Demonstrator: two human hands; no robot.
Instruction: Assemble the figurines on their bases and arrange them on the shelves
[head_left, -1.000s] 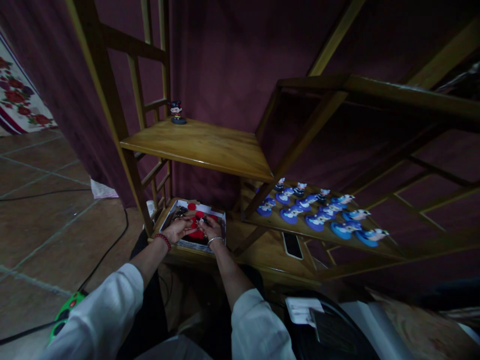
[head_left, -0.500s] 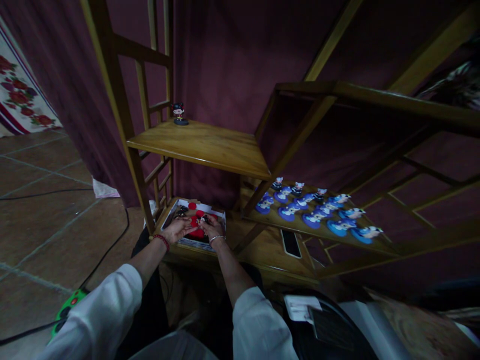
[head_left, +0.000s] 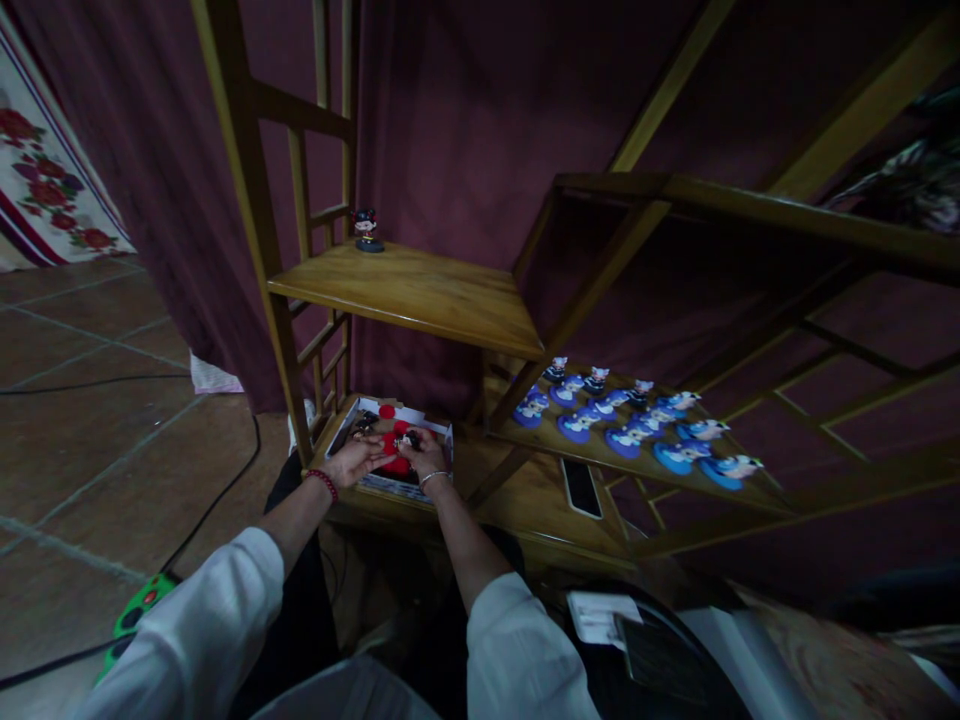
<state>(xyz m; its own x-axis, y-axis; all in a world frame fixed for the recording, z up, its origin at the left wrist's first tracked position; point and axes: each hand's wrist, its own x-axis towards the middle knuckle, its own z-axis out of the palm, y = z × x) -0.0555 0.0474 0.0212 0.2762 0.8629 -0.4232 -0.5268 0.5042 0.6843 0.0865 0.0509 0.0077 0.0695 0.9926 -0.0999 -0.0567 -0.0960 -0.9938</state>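
Note:
Over an open white box (head_left: 365,410) with red round parts inside, both my hands come together. Thumb and fingers of my right hand (head_left: 427,458) are closed on a small dark-headed figurine (head_left: 407,441). My left hand (head_left: 351,462) is closed just left of it, fingertips pressed together near the figurine's lower end. Whatever those left fingers hold is hidden and too small to name. More dark pieces (head_left: 366,422) lie in the box's left part. On the shelf above stands a similar figurine (head_left: 367,232) with dark hair and a dark round base.
The wooden shelf board (head_left: 420,293) overhangs the box, with an upright post (head_left: 251,200) at its left. Several blue and purple figurines (head_left: 631,432) stand in rows on the right shelf. A phone (head_left: 581,487) lies below them. A green device (head_left: 142,605) with a cable sits on the floor.
The view has shifted slightly. Both hands stay over the box, and the figurine in my right hand has turned a little, its dark head showing more.

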